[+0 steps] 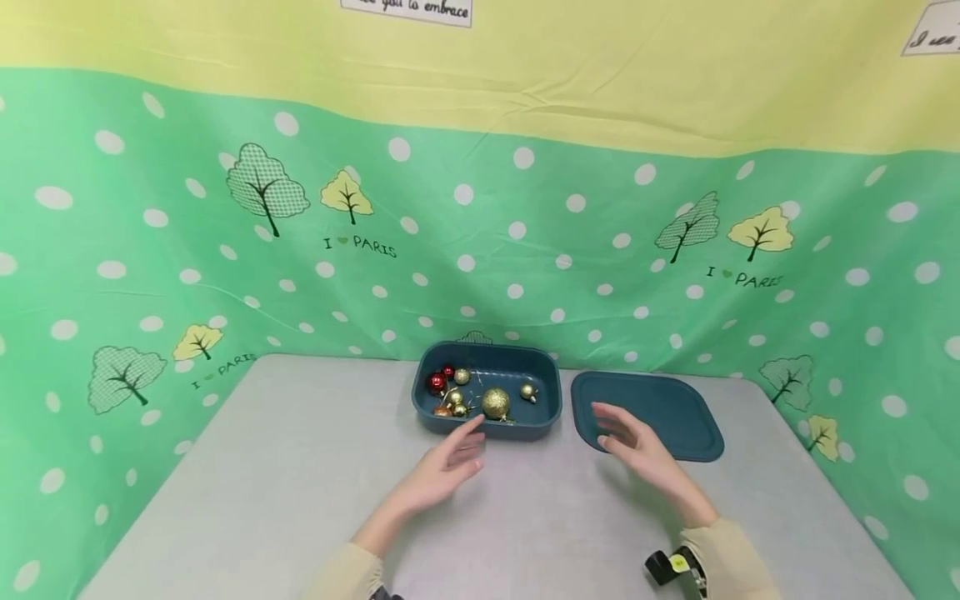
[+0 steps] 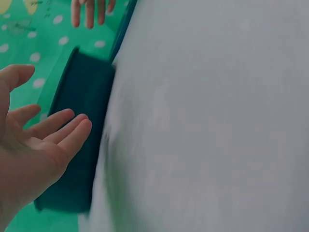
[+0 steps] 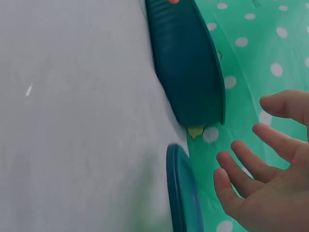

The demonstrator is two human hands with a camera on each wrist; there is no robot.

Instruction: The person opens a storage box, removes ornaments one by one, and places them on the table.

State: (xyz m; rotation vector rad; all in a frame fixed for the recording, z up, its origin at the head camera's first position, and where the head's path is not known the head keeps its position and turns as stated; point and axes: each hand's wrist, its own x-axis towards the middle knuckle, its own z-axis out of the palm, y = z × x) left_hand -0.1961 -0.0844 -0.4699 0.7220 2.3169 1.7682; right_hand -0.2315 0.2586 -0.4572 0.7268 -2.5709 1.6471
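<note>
A dark blue rectangular box stands near the back of the table with several small Christmas baubles inside. Among them are a red bauble at the left and a larger glittery gold bauble near the front wall. My left hand hovers before the box's front side, its fingers loosely spread and nothing in them. To the right, my right hand is over the near left part of the flat blue lid, fingers relaxed and holding nothing. In the left wrist view, the box wall is behind the left fingers.
The pale grey table reaches back to a green, polka-dotted cloth hanging behind and at both sides. The lid lies flat, just right of the box. A dark wrist strap shows at the right sleeve.
</note>
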